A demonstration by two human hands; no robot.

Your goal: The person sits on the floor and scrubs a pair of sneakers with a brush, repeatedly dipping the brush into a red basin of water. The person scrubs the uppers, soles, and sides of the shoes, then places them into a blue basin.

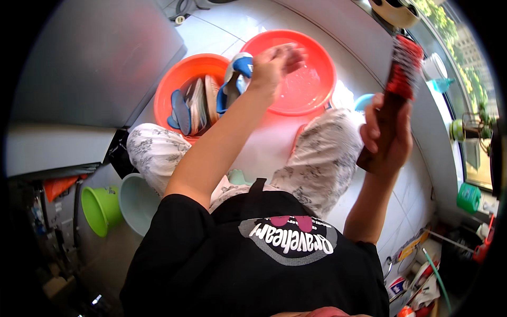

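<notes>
My right hand (390,134) grips a scrubbing brush (396,91) by its dark handle, raised on the right. The brush's red and whitish bristles point up and are blurred. My left hand (275,67), also blurred, is over the near-left rim of a red plastic basin (328,83) with some water in it. Its fingers reach out over the basin and nothing shows in them. Just left of that hand, a blue and white shoe (227,93) leans in an orange plastic basin (164,85). Several other shoes (198,105) and blue insoles (181,111) stand packed beside it.
A lime-green bucket (101,210) and a pale basin (136,204) stand at the left, below a grey cabinet (95,63). On the right, a windowsill holds a white container (434,66) and a green bottle (469,197). Clutter with a green hose (437,277) lies lower right.
</notes>
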